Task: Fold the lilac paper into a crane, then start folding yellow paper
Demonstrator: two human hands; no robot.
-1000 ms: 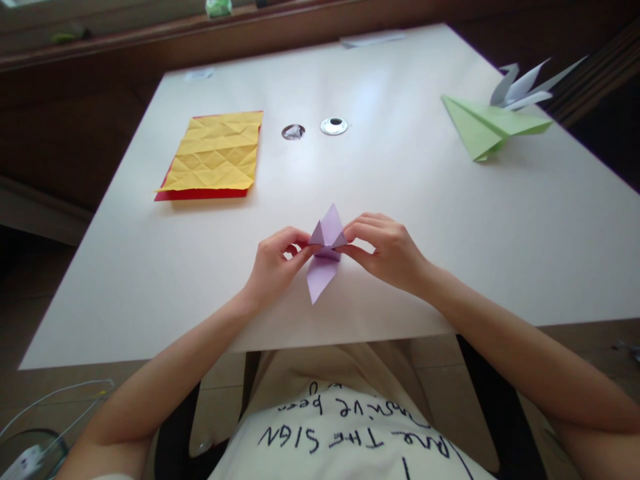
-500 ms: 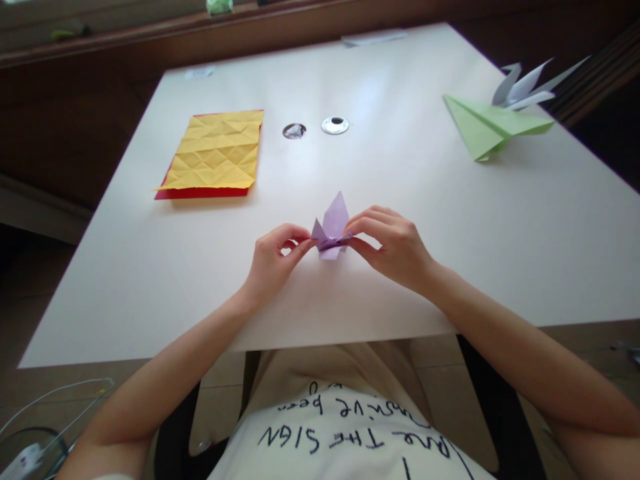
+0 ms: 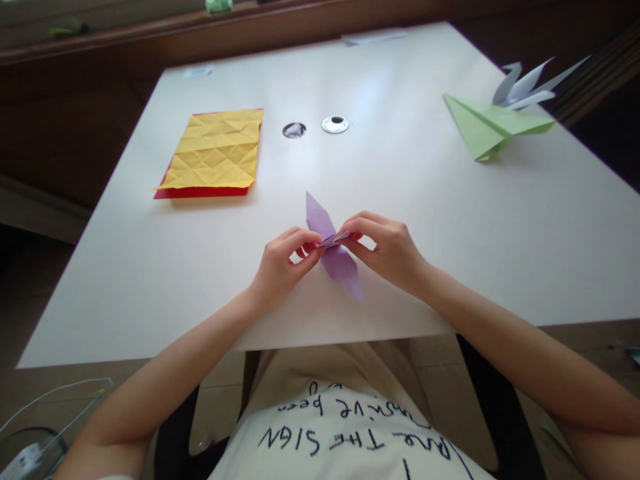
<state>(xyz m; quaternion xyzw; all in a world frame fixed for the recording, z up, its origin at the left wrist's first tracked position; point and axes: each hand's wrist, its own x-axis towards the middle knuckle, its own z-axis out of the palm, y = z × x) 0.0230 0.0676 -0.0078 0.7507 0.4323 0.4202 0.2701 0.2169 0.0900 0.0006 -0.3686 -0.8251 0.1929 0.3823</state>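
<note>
A purple origami crane (image 3: 343,267) is held just above the white table near its front edge. Its two pointed wings spread apart, one toward the far left and one toward me at the right. My left hand (image 3: 290,257) pinches the left end of its narrow folded middle between thumb and fingers. On the opposite end, my right hand (image 3: 383,243) grips the paper the same way, thumb below and fingers above. Fingertips cover both ends of the crane's middle.
Yellow creased paper (image 3: 215,150) lies over a red sheet (image 3: 200,193) at the left. Beyond my hands are a round table hole (image 3: 295,130) and a metal ring (image 3: 335,125). A green paper plane (image 3: 495,127) and a white paper crane (image 3: 525,87) sit at the right.
The purple crane's wings have swung out, the near one now pointing toward me and the far one leaning left. My left hand has shifted slightly right; both hands keep their pinch.
</note>
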